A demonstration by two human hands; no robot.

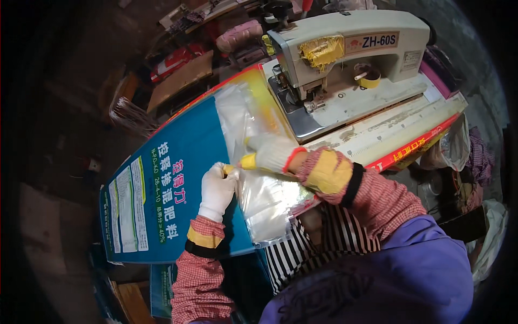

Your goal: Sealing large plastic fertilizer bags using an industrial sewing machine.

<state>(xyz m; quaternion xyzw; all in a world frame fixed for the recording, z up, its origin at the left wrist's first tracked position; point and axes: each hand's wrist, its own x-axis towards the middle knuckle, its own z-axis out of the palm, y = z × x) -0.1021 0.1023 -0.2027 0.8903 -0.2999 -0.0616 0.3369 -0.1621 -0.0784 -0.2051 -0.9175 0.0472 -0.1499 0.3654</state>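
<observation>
A large blue printed sack (202, 135) lies flat in front of me, with a clear plastic liner (264, 213) sticking out along its right-hand edge. My left hand (217, 189), in a white glove, is closed in a pinch on the liner where it meets the sack's edge. Just right of it is my right hand (276, 153), gloved in white with yellow fingertips, slightly blurred above the liner. Its thumb and fingers look apart, with the thumb close to my left fingertips. Beyond both hands stands a cream-coloured sewing machine (350, 51), its needle area over a metal plate.
A roll of yellow tape (368, 78) stands on the machine's bed. Yellow and red sacking (413, 151) covers the table front. A wooden board (179, 81) and a bundle of thin strands (132, 116) are at the far left. A clear plastic bag (450, 143) hangs at the right.
</observation>
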